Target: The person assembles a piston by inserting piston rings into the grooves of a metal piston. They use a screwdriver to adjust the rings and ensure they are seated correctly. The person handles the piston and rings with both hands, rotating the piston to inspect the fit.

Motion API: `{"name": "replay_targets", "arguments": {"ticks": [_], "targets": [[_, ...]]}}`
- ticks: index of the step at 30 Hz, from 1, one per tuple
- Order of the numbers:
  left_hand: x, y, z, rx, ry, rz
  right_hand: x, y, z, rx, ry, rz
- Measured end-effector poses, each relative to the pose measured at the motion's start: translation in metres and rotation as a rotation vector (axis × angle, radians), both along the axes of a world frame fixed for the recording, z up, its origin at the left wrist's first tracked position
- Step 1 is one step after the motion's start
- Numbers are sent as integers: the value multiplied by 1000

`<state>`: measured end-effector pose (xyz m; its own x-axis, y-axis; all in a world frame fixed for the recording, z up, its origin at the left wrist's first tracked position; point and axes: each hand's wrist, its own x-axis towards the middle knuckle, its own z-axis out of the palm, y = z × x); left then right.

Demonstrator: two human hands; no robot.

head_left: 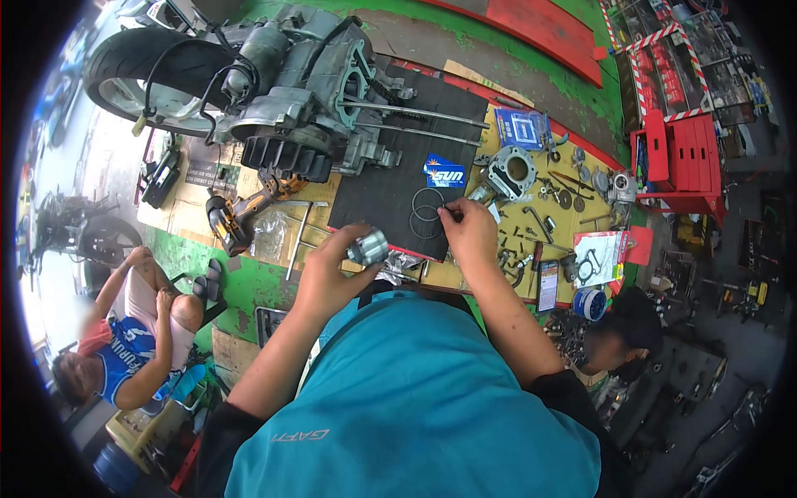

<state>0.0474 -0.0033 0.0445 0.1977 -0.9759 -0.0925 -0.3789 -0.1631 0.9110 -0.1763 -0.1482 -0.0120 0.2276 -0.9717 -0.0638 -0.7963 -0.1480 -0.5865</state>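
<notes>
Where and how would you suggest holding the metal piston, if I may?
I'd grip the metal piston by its rounded sides, coming from the left with thumb and fingers opposed, as the left hand does; its stubby shape seems to suit that.

Looking down from on top of a head
The one wide camera sits high above the near side of the black mat, facing down toward it, fairly near, with plenty around it showing.

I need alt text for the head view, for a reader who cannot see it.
A person's left hand holds a silver piston; the right hand is at two thin, overlapping metal rings over a black mat. An engine and wheel stand at upper left; a cylinder sits among loose parts at right.
</notes>
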Motion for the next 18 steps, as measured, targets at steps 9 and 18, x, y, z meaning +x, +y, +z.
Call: {"name": "replay_targets", "arguments": {"ticks": [9, 18], "targets": [[-6, -70, -19, 135, -611, -363, 10, -10, 8, 107, 144, -59], [-37, -88, -13, -18, -731, -284, 4, -27, 8, 357, 45, -91]]}}
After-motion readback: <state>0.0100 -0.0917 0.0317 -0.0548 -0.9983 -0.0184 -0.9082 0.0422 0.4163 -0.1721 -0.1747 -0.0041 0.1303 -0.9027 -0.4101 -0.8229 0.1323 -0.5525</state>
